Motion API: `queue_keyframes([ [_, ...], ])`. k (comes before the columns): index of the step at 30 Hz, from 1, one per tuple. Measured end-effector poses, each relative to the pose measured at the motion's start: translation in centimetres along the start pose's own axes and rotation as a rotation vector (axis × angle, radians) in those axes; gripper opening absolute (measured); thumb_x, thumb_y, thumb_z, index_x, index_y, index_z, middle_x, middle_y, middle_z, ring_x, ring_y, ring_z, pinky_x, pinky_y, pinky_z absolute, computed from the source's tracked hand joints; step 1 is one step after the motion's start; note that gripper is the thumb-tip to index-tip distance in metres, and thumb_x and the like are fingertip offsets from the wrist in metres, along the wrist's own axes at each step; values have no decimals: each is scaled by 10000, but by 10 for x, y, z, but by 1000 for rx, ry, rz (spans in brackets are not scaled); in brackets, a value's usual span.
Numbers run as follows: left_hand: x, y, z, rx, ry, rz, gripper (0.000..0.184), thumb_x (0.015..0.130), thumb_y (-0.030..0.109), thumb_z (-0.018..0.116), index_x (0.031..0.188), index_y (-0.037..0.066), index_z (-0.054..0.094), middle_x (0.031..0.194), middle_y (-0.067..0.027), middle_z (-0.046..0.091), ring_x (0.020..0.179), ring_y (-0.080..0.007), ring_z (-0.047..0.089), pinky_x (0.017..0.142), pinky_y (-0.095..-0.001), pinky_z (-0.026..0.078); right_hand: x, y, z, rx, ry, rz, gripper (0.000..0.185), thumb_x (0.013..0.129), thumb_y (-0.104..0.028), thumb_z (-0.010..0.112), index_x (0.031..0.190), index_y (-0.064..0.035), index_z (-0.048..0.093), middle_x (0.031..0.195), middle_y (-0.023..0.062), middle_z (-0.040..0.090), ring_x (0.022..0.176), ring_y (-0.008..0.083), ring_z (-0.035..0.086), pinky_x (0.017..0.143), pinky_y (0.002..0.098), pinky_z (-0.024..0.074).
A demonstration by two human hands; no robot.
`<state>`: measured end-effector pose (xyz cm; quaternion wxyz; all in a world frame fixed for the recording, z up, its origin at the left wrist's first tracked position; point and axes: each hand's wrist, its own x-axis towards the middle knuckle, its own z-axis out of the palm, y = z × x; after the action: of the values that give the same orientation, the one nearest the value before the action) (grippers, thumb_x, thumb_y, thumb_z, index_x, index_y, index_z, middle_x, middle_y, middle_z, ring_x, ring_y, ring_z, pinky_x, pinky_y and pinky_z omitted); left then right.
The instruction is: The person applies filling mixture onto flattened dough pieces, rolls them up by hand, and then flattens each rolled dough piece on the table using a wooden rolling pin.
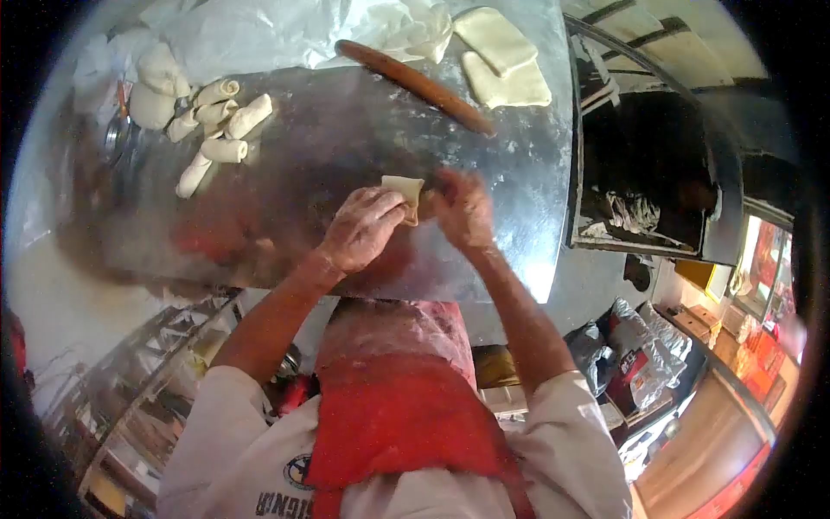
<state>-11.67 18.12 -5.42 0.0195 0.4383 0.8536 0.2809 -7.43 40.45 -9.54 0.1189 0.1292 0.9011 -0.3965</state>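
Observation:
A small piece of dough point(404, 186) with a squared pale end is near the front middle of the metal table. My left hand point(361, 227) closes on it from the left, fingers and thumb at its lower part. Just right of the dough, my right hand point(464, 212) is raised over the table and smeared by motion. Its fingers look bent, but whether they hold anything does not show. Beyond both hands, a wooden rolling pin point(417, 84) lies at a slant on the table.
Several rolled dough pieces point(225, 150) lie at left, beside larger dough lumps point(156, 91). Flat dough sheets point(506, 78) overlap at the far right, near crumpled plastic sheeting point(303, 30). The metal table point(320, 130) ends beside a dark open cabinet point(644, 169) on the right.

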Motion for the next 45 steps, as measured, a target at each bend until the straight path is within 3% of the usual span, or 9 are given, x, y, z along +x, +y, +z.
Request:
queue_keyframes([
  [2, 1, 7, -6, -4, -4, 0, 225, 824, 59, 687, 1042, 81, 737, 1133, -91, 669, 1102, -298, 640, 977, -440, 489, 24, -6, -23, -288, 399, -243, 479, 904, -199, 686, 1370, -124, 602, 1262, 150, 632, 1166, 366, 589, 1006, 473, 469],
  [8, 35, 19, -19, 134, -202, -93, 277, 851, 176, 724, 1107, 69, 724, 1072, -79, 691, 1051, -299, 659, 1008, -478, 454, 103, -13, -35, -425, 296, -251, 523, 935, -231, 650, 1439, -152, 535, 1321, 151, 603, 1212, 396, 564, 999, 534, 457],
  [11, 69, 13, 9, -60, -66, -238, 412, 892, 289, 711, 1252, 92, 681, 1229, -98, 664, 1196, -314, 609, 1081, -545, 397, 70, 5, -40, -472, 378, -215, 508, 943, -221, 635, 1439, -169, 539, 1330, 142, 595, 1254, 390, 533, 1015, 537, 436],
  [14, 69, 9, 36, 152, -189, -176, 659, 903, 491, 689, 1457, 165, 545, 1591, -92, 414, 1502, -347, 316, 1169, -668, 259, -7, 45, -62, -431, 417, -4, 506, 945, -204, 616, 1444, -171, 537, 1376, 128, 572, 1297, 368, 492, 1087, 551, 343],
  [25, 87, -3, 43, 159, -263, -158, 768, 841, 567, 713, 1494, 209, 525, 1629, -86, 375, 1528, -381, 275, 1142, -706, 251, -64, 104, -61, -479, 538, 159, 569, 945, -257, 628, 1467, -78, 489, 1412, 143, 536, 1300, 357, 464, 1106, 542, 300],
  [33, 89, -1, 43, 241, -241, -141, 789, 857, 565, 699, 1515, 181, 497, 1619, -100, 379, 1523, -375, 277, 1159, -676, 253, -68, 104, -60, -464, 572, 127, 610, 929, -297, 662, 1482, -113, 483, 1409, 124, 533, 1313, 348, 463, 1128, 539, 291],
  [37, 91, -7, 41, 180, -208, -131, 875, 902, 617, 638, 1601, 180, 342, 1635, -127, 354, 1529, -388, 261, 1188, -673, 206, -61, 98, -71, -477, 578, 149, 618, 918, -347, 694, 1477, -172, 498, 1383, 94, 552, 1294, 343, 487, 1113, 546, 313],
  [39, 91, -13, 36, -179, -426, -518, 899, 908, 657, 609, 1612, 180, 317, 1652, -137, 320, 1541, -380, 243, 1194, -683, 181, -62, 87, -84, -512, 444, 196, 566, 924, -332, 688, 1451, -194, 534, 1337, 78, 576, 1253, 330, 516, 1092, 549, 335],
  [45, 73, -6, 50, 275, -189, -293, 872, 911, 669, 591, 1578, 153, 367, 1664, -110, 315, 1535, -361, 266, 1205, -666, 175, -41, 83, -93, -518, 436, 30, 463, 928, -287, 707, 1367, -194, 595, 1268, 90, 607, 1181, 335, 554, 975, 484, 447],
])
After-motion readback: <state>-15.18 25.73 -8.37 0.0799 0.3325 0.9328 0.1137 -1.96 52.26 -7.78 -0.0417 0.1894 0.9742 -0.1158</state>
